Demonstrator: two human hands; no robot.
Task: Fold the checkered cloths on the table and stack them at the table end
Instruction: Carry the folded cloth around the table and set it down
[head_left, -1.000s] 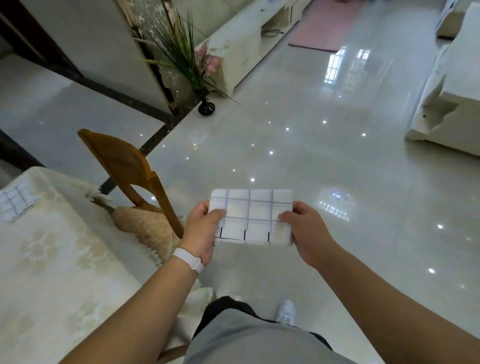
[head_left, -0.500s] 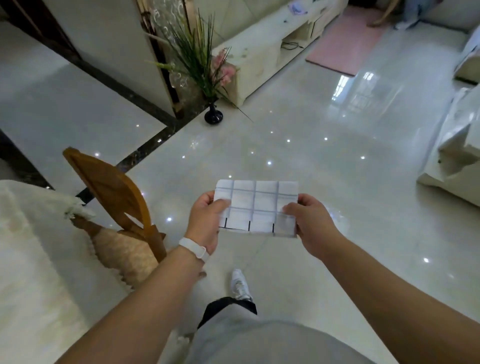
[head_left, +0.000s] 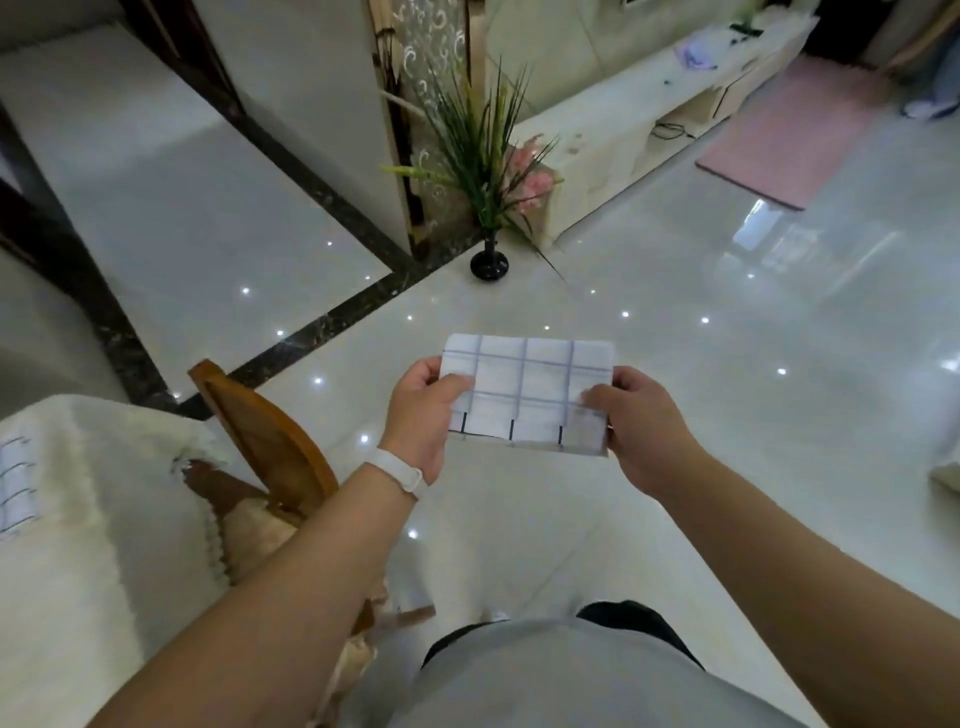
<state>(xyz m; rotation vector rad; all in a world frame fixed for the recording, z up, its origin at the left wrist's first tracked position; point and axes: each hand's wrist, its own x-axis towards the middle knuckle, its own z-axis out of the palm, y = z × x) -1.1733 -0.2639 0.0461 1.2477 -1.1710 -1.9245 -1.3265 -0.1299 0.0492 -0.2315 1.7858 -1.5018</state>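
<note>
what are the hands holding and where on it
A folded checkered cloth, pinched at its two short ends: the left hand grips the left edge, the right hand the right edge.

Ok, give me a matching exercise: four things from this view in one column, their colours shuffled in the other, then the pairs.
Things:
1. held cloth
2. chair
3. vase
4. rug

Colours:
A. black
B. pink
C. white with blue lines
D. brown wood

Pairs: 1-C, 2-D, 3-A, 4-B.
</note>
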